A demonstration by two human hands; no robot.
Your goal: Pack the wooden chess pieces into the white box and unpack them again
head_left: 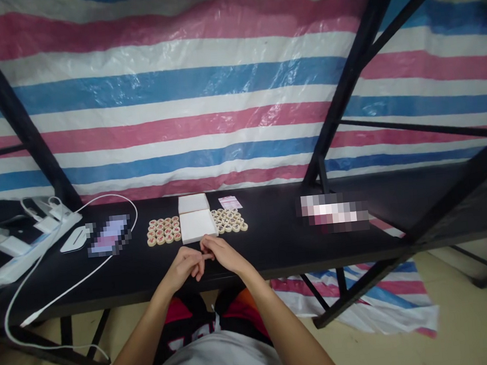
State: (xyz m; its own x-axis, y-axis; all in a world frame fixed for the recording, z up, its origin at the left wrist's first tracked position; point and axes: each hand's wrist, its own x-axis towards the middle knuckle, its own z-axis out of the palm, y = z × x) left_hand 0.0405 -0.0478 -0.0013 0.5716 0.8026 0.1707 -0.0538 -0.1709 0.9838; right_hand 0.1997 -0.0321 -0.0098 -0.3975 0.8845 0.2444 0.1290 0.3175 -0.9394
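My left hand (188, 263) and my right hand (219, 252) meet over the front part of the black table, just below an open white box (196, 226). The left fingers are loosely bent and apart, one reaching to the right hand. On the right, the fingers curl inward at the left fingertip, with no object showing in them. Left of the box stand rows of round xiangqi pieces with red characters (163, 231). Pieces with dark characters (229, 220) are grouped against its right side. The box's lid side (193, 203) stands toward the back.
A small pink-and-white paper (230, 202) lies behind the dark pieces. To the left are a blurred-out phone (109, 235), a white device (74, 239), a power strip (34, 248) and a looping white cable (70, 284). Black metal posts (342, 92) rise before a striped tarp (182, 85).
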